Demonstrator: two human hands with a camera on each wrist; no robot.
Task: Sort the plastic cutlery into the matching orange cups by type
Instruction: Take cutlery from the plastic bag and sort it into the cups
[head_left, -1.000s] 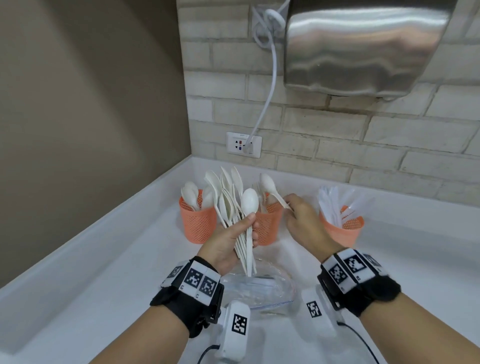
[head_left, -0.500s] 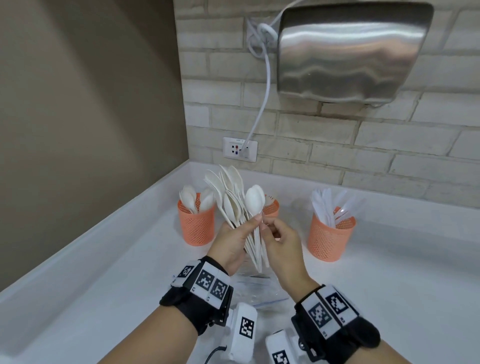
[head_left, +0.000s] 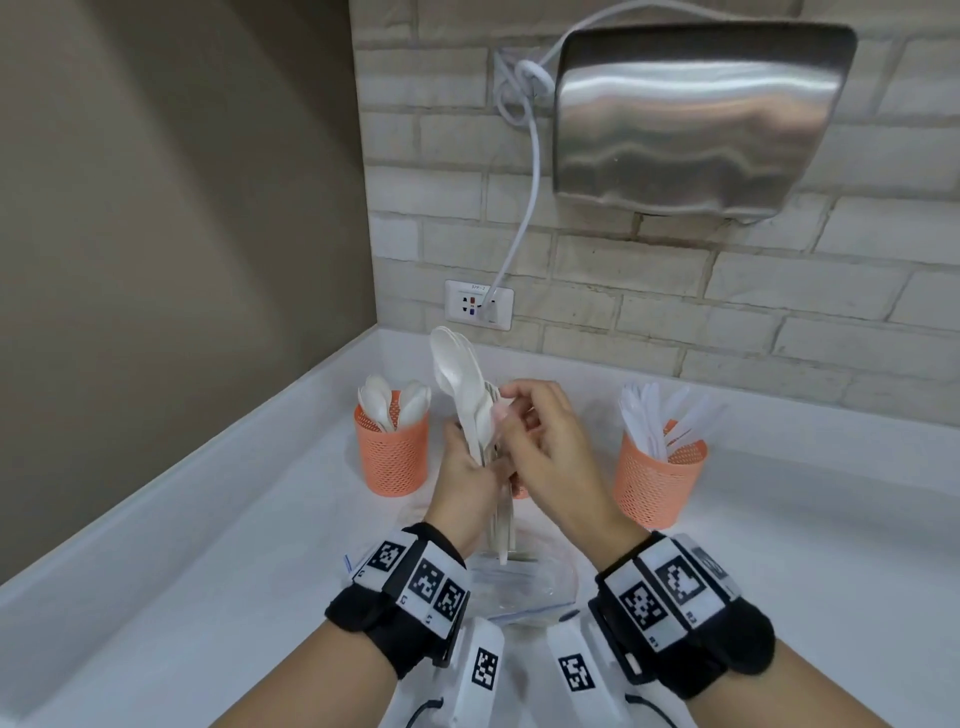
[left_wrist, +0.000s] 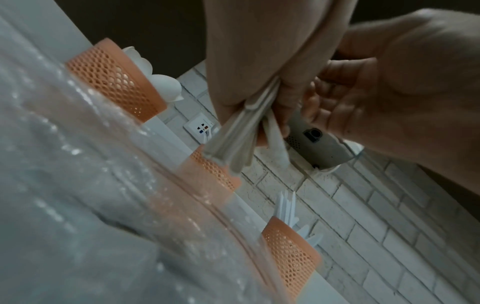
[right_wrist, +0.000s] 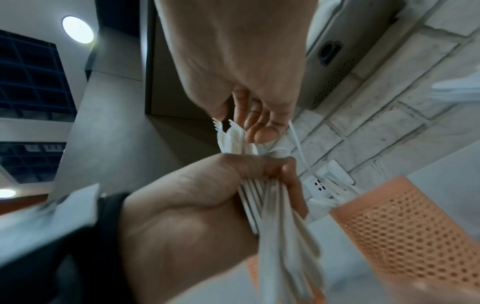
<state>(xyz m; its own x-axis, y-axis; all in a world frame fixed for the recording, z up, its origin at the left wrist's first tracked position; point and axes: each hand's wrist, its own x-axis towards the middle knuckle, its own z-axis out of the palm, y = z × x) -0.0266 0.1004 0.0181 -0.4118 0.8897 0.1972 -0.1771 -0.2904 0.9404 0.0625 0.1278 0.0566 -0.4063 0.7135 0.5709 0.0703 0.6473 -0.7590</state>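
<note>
Left hand (head_left: 467, 483) grips the cutlery bundle (head_left: 462, 395) upright, fanned for picking.
Right hand (head_left: 545, 447), fingers loosely curled, reaches its top; whether it pinches one is unclear.

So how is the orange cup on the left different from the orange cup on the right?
The left orange cup holds white spoons, bowls up, standing fairly upright; the right orange cup holds flat, blade-like pieces, seemingly knives, fanned out to the right. The left cup sits nearer the side wall; the right cup stands below the steel wall unit. Both are orange mesh cups upright on the white counter.
</note>
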